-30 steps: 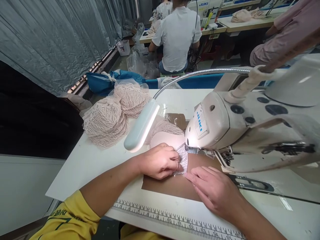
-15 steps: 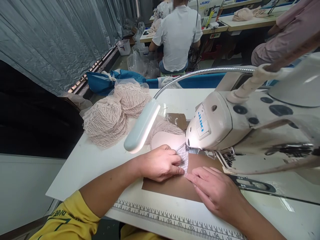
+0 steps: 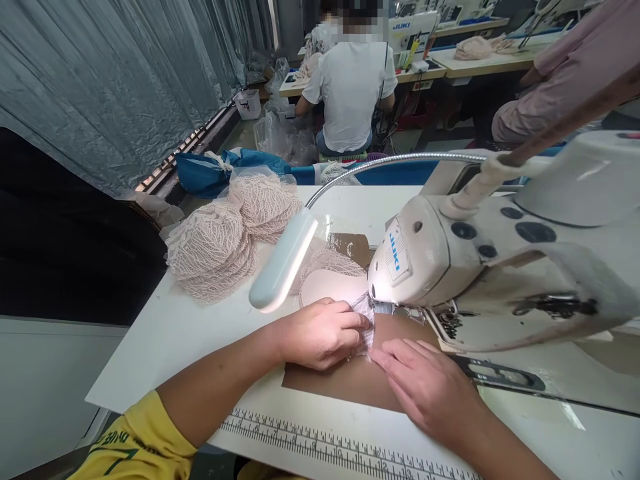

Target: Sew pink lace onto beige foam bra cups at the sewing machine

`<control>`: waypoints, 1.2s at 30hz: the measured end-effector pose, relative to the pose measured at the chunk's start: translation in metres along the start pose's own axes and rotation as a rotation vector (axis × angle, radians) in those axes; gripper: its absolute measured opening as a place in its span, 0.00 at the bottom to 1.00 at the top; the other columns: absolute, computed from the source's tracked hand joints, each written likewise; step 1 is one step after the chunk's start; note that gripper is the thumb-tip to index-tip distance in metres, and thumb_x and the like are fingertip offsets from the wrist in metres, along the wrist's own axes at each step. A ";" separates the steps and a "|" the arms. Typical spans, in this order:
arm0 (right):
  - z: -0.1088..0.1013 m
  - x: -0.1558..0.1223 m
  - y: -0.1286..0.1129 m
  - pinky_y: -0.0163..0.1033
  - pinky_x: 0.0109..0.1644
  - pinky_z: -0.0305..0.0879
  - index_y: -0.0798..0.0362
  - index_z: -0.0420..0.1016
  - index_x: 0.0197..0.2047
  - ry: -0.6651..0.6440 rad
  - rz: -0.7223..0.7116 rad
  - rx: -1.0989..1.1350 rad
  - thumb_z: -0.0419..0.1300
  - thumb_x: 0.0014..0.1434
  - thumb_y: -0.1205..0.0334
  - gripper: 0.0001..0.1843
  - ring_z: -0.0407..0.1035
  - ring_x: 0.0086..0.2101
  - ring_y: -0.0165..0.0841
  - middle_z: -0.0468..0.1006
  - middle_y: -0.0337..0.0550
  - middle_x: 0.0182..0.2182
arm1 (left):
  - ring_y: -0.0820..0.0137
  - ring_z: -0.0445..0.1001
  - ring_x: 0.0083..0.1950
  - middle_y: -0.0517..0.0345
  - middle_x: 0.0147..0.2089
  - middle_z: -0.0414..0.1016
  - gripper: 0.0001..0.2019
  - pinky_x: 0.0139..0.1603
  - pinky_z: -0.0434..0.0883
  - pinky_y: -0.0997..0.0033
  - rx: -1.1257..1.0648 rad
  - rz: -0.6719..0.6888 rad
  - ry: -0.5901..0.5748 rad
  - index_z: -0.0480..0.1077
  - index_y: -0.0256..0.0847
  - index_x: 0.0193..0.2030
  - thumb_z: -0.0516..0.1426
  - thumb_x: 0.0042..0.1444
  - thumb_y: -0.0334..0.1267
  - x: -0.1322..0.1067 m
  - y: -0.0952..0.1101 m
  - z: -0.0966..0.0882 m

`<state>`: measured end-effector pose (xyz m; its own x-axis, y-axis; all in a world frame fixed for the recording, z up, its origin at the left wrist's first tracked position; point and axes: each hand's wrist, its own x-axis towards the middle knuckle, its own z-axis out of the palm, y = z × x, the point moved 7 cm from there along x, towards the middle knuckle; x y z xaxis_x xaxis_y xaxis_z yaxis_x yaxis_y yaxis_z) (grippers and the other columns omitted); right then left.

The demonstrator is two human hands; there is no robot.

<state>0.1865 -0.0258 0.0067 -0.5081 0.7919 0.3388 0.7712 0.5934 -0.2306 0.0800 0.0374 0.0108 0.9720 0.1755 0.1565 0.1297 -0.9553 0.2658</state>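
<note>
Left hand pinches lace piece, right hand flat.

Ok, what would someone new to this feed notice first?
Most likely the big white Juki sewing machine filling the right side, with the lit lamp head just left of it. Below its needle end, the left hand holds a small lace piece while the right hand lies flat on the brown mat beside it. A heap of pinkish lace cups sits at the table's far left.
</note>
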 end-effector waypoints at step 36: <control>0.002 0.006 0.015 0.38 0.32 0.55 0.53 0.74 0.46 0.031 0.108 -0.106 0.49 0.55 0.76 0.20 0.64 0.32 0.35 0.74 0.42 0.31 | 0.64 0.67 0.44 0.45 0.58 0.70 0.18 0.45 0.67 0.65 0.127 -0.108 0.015 0.66 0.34 0.58 0.52 0.63 0.37 0.007 -0.015 0.002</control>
<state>0.1943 -0.0119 0.0030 -0.4094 0.8443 0.3458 0.8577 0.4854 -0.1697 0.0854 0.0522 0.0059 0.9482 0.2813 0.1478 0.2579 -0.9530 0.1591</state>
